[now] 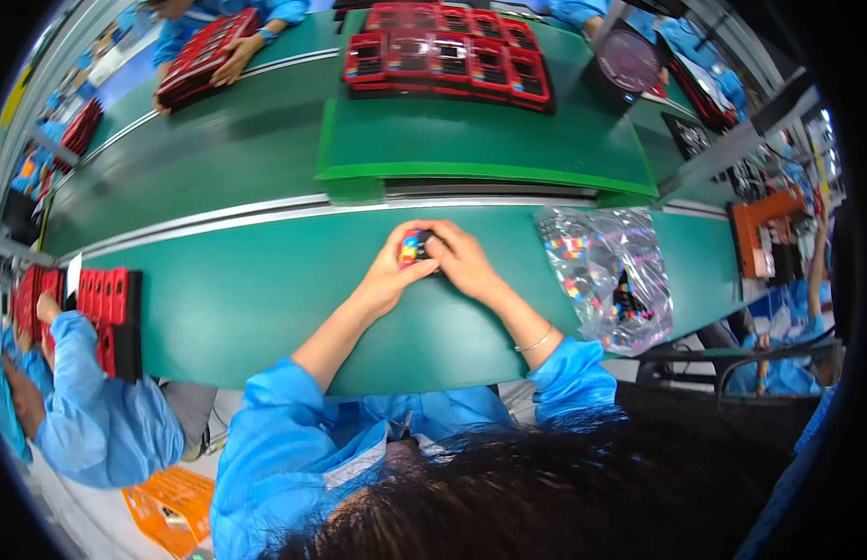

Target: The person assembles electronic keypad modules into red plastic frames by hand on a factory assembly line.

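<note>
Between my two hands, over the green worktop (237, 308), is a small black object with a yellow, red and blue patch (411, 248). Its exact kind is hard to make out, as fingers cover much of it. My left hand (387, 278) wraps round its left side. From the right, my right hand (464, 263) closes on the same object, with the thumb lying across its dark face. Right of my hands lies a clear plastic bag (609, 280) holding several small black pieces with coloured patches.
Ahead, a raised green platform (489, 149) carries red trays (443, 58) of black pieces. A round dark fan-like device (627, 61) stands beside them. An orange-brown box (765, 229) sits far right. Co-workers handle red trays (204, 61) at upper left and other red trays (102, 294) at left.
</note>
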A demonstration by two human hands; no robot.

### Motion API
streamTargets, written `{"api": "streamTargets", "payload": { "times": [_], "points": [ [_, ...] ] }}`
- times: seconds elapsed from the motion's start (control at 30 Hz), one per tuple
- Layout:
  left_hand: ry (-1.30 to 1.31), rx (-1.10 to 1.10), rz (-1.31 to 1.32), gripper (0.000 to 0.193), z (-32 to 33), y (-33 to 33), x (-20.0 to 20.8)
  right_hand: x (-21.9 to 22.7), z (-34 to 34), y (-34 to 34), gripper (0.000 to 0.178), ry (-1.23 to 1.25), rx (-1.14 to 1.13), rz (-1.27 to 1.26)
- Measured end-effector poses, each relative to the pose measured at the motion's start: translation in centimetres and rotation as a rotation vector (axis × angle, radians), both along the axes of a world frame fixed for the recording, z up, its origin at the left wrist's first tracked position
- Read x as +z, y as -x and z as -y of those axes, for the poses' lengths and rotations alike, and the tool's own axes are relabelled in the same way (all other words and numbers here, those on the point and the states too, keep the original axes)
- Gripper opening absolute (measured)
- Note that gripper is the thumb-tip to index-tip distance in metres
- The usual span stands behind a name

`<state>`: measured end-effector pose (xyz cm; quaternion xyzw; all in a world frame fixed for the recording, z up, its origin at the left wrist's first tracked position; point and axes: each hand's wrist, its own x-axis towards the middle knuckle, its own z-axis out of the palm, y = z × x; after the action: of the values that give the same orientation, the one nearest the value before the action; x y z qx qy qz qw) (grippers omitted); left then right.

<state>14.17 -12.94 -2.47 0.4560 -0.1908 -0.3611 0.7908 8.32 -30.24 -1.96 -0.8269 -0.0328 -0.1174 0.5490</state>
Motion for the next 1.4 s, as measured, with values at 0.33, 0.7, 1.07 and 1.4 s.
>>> {"api": "streamTargets", "payload": {
  "times": [0.33,0.7,1.07,1.4],
  "points": [
    [0.159,0.104,-0.246,0.055,-0.8,0.3,1.0,1.6,1.6,0.7,0.045,-0.022,0.019,0.015],
    [0.032,0.061,-0.082,0.061,-1.3,1.5,1.1,1.3,1.7,1.2,0.055,-0.055,0.182,0.026],
    [0.034,0.044,0.022,0.041,-1.3,1.1,-0.7,0.6,1.4,0.7,0.049,-0.023,0.172,0.084],
    [0.034,0.072,0.008,0.041,-1.6,1.4,-0.4,0.4,1.0,1.0,0.047,-0.077,0.174,0.113]
  ]
}}
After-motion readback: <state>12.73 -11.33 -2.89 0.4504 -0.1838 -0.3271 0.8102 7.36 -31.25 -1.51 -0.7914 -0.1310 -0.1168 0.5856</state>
